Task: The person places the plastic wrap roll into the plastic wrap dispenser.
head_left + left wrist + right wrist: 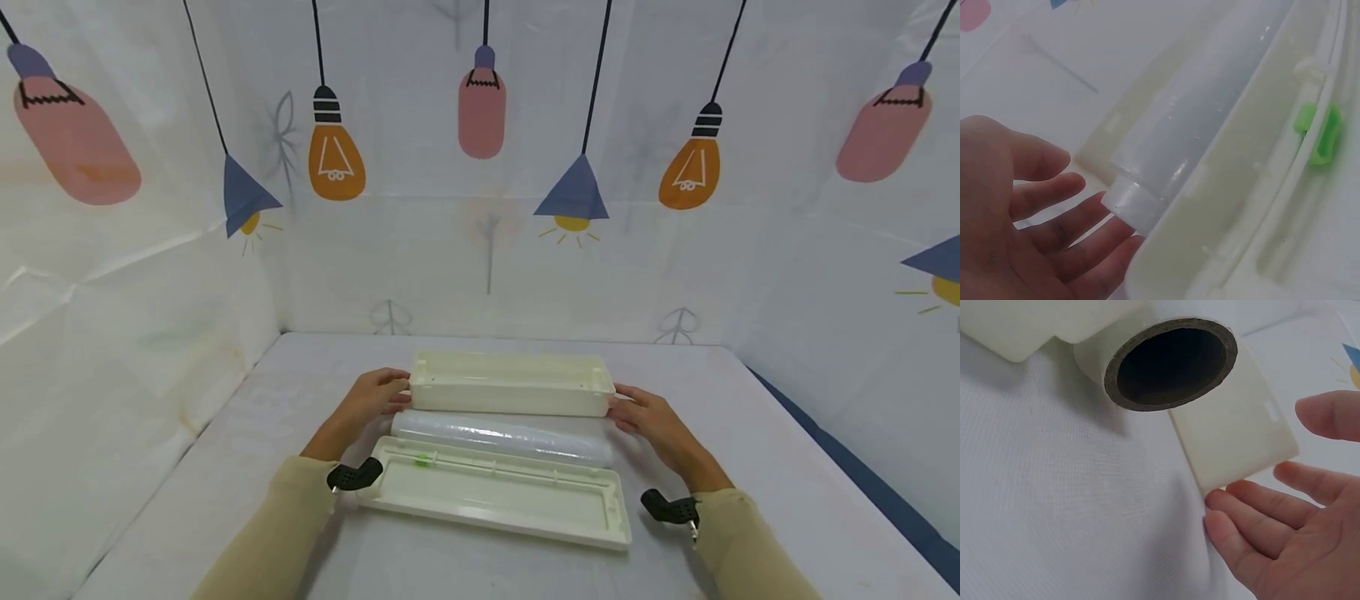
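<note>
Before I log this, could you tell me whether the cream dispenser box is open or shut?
Open: the lid lies flat, folded out from the tray, the film roll exposed between.

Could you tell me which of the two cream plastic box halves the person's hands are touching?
The far half, the deeper tray behind the cling film roll: the left hand and right hand touch its ends. The near half, with the green slider, lies untouched.
</note>
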Motion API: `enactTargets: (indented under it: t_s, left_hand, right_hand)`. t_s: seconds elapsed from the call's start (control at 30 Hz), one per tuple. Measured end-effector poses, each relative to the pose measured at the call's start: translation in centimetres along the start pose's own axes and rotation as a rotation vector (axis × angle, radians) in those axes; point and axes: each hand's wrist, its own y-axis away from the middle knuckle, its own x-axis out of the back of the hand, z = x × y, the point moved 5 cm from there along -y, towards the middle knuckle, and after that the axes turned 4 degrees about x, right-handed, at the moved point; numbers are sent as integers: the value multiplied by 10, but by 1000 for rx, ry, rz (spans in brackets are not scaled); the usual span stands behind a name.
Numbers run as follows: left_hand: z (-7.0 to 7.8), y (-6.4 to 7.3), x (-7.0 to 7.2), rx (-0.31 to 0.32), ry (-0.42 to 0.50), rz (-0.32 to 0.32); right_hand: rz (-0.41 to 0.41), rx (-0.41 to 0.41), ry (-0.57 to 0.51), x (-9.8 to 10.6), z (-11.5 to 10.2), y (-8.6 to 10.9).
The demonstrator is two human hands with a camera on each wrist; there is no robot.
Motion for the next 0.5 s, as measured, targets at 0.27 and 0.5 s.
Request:
enactTargets:
  t_s: [0.27, 0.5]
  left_hand:
    - [-5, 5, 4, -18, -10, -18]
    - [-8, 13, 8, -45, -3, -7]
  right_hand:
    - [16, -13, 5, -1, 5, 0]
    - [43, -2, -16, 0, 6, 4]
